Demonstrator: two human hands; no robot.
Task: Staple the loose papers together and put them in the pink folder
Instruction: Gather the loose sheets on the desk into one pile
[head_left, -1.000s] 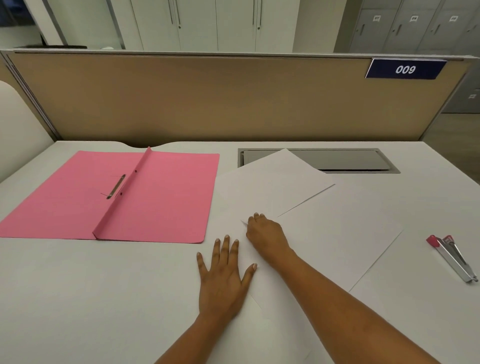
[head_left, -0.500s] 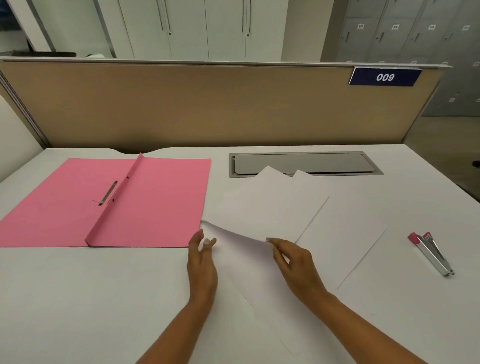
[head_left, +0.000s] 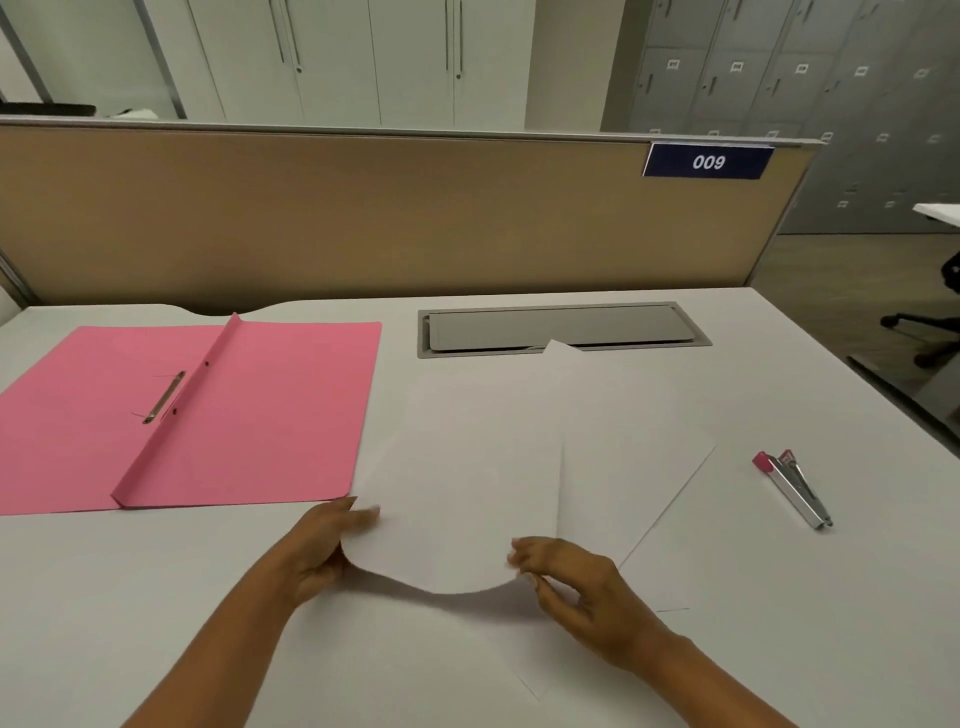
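A white sheet of paper (head_left: 467, 467) is lifted at its near edge and bows downward between my hands. My left hand (head_left: 322, 551) grips its near left corner, and my right hand (head_left: 566, 571) pinches the near right part. More white sheets (head_left: 639, 457) lie flat under and to the right of it. The pink folder (head_left: 270, 410) lies open on the desk to the left, its metal fastener (head_left: 163, 397) showing beside the spine. A stapler (head_left: 795, 488) with a pink end lies at the right, apart from both hands.
The white desk (head_left: 130, 597) ends at a tan partition (head_left: 363, 218) with a blue "009" label (head_left: 707, 162). A grey cable hatch (head_left: 563, 328) is set into the desk behind the papers. An office chair base (head_left: 930, 332) stands on the floor at the right.
The hands went from pressing flat on the papers to taking hold of the top sheet. That sheet has been turned and raised at its near edge, now bowing between both hands.
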